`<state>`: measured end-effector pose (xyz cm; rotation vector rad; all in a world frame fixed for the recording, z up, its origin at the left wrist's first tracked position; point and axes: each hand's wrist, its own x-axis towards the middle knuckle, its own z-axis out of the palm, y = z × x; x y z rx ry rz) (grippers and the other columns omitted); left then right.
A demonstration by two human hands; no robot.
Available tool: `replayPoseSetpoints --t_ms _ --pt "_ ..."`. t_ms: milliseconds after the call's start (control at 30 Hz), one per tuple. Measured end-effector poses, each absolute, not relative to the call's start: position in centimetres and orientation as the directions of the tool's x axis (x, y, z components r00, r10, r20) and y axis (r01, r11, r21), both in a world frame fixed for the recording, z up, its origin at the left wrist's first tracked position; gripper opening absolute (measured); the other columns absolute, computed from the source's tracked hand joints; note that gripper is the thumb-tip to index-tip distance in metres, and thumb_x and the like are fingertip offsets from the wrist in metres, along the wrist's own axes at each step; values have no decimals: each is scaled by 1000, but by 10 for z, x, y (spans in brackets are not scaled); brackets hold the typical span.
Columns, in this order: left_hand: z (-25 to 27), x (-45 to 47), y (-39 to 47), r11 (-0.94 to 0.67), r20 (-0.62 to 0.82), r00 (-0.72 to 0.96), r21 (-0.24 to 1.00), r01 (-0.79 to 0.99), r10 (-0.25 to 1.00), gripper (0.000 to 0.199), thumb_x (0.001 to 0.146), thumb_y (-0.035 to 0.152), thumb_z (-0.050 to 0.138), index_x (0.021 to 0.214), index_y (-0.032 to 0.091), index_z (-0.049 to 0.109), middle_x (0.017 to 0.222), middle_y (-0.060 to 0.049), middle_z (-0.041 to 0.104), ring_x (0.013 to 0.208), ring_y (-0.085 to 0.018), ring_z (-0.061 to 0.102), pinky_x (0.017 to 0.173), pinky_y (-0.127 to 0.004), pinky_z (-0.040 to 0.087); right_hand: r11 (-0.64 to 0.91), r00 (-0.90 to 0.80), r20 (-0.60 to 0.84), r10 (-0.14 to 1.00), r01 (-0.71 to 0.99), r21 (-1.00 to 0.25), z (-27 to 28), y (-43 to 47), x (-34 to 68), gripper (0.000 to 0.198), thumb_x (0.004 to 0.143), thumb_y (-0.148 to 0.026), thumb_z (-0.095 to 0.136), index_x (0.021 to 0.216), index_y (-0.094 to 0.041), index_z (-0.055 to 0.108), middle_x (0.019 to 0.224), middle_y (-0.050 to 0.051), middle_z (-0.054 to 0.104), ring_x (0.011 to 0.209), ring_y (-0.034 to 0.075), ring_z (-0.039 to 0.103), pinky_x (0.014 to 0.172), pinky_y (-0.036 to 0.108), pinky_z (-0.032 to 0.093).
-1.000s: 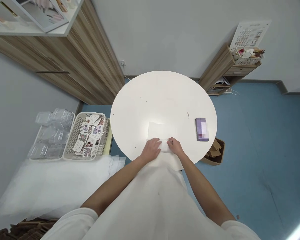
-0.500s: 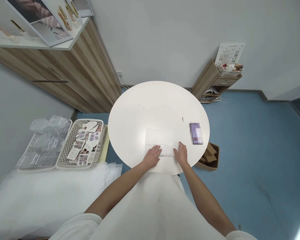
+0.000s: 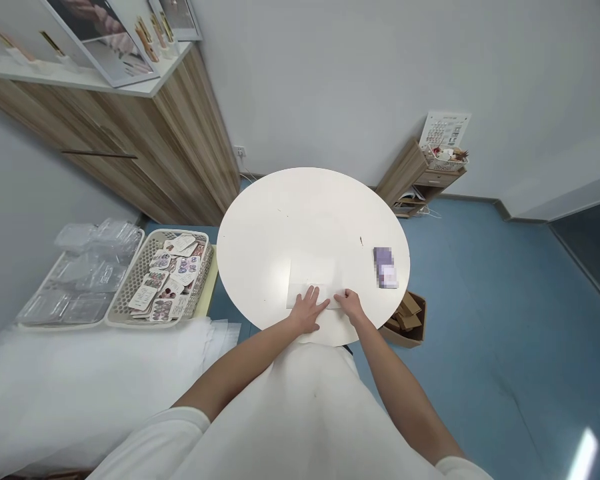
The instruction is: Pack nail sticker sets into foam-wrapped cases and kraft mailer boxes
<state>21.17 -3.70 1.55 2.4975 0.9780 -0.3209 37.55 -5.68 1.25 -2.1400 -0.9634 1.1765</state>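
Left hand (image 3: 310,311) flat, fingers spread, pressing white sheet (image 3: 313,277) on counter (image 3: 280,220). Right hand (image 3: 351,305) beside it, fingers curled, pinching sheet's near edge. Purple packet (image 3: 385,267) right of fingers.

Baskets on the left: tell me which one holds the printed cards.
The mesh basket nearest the round table holds printed cards; the other basket, farther left, holds clear plastic packs.

1. Bright, even indoor light; soft glare on the round table (image 3: 325,213).
2. Strong wide-angle bending at the edges; cabinet (image 3: 145,147) leans.
3. Purple item (image 3: 385,267) pixelated.
4. White streak of glare on the floor (image 3: 583,453).
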Motion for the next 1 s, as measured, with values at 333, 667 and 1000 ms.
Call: replayPoseSetpoints --t_ms 333,667,1000 --pt "19 194 -25 -332 -317 687 695 637 654 87 64 36 56 135 14 11 141 -13 18 130 -27 15 102 -41 20 -453 187 -420 888 516 -727 16 -42 338 16 68 -28 47 81 -20 54 72 -1 57 65 12 53 61 24 42" --pt "12 169 -49 70 -317 186 649 757 930 67 69 33 54 127 18 26 141 -13 16 129 -31 12 101 -45 20 -350 200 -298 933 691 -633 11 -54 334 33 66 -14 50 98 -21 56 116 9 40 108 25 41 84 35 37" --pt "-3 153 -65 568 -592 -92 701 432 801 66 68 30 58 124 15 26 125 -16 35 96 -18 52 81 -27 42 -279 134 -260 956 688 -670 -3 -72 310 35 67 -14 47 100 -23 53 113 6 38 106 20 43 86 32 38"
